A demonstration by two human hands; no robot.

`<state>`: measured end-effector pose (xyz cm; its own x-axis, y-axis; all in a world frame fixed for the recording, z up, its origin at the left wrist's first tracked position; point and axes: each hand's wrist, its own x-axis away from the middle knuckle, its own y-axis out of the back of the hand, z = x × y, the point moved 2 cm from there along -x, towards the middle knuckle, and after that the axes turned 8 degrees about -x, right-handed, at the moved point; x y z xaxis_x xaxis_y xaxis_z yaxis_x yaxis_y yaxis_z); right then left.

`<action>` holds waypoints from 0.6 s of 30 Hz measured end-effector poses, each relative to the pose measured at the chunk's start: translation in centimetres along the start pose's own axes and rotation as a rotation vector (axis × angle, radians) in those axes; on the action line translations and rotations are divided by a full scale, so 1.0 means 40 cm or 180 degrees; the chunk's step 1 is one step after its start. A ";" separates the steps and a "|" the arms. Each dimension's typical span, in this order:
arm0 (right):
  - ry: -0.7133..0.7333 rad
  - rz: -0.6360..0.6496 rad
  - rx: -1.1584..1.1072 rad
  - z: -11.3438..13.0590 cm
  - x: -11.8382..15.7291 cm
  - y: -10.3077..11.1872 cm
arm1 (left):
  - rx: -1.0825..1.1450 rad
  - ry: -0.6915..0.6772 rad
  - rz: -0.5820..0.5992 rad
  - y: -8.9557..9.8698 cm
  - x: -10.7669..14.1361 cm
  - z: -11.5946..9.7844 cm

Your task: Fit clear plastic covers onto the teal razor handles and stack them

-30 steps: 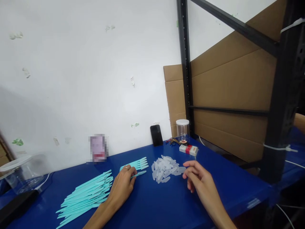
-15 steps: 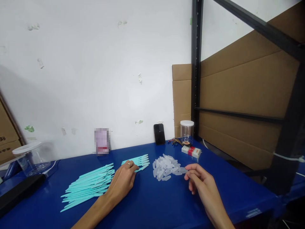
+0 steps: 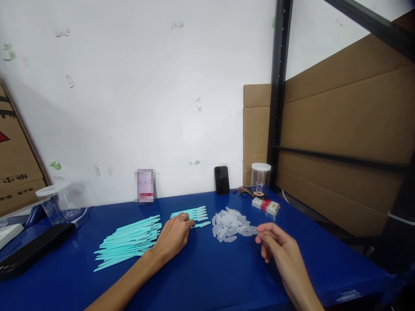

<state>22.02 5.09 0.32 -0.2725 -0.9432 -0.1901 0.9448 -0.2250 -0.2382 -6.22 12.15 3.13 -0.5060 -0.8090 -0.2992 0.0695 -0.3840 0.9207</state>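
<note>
Turquoise sticks being set in a row, L hand on the nearest one

Blue table (image 3: 207,280) carries it all. Step in hand, my read: lining up sticks one by one, L side; R side by the white pcs. Next move prob. calls for squaring the near stick w/ its neighbours, then a clean release w/o nudging the row.

Big pile of turquoise sticks (image 3: 129,242) sits L of the L hand: long, thin, flat-looking, tapered, overlapping, approx. same direction. Pile of white pcs (image 3: 228,224), R of centre between the hands: small, elongated, translucent, jumbled. Row of sticks (image 3: 197,211) lies behind the L hand, side by side, wider ends to the R, approx. level w/ each other.

L hand (image 3: 175,232): fingers bunched & curled down at the near stick (image 3: 204,224), which lies just in front of the row, small gap. Pinch or press? Can't tell, pads hidden. R hand (image 3: 277,244): fingers loosely curled, thumb close to index, tips at the end of an outer white pc (image 3: 252,230); can't tell if gripped.
</note>
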 end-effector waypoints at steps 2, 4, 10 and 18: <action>-0.0019 0.0010 0.0008 0.001 0.000 -0.001 | -0.0080 -0.0032 0.0004 -0.001 -0.002 0.004; -0.0033 0.0015 0.0001 0.001 0.000 -0.002 | -0.0163 -0.0048 0.0010 -0.001 -0.003 0.010; -0.0028 0.0016 -0.0056 -0.003 -0.003 -0.001 | -0.0340 -0.0054 0.0025 -0.004 -0.006 0.018; -0.0026 0.0031 -0.0036 0.005 0.003 -0.003 | -0.0385 -0.0029 0.0008 -0.010 -0.017 0.014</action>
<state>21.93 4.97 0.52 -0.2619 -0.9473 -0.1846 0.9452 -0.2131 -0.2472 -6.36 13.09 3.12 -0.5136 -0.8061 -0.2941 0.1736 -0.4332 0.8844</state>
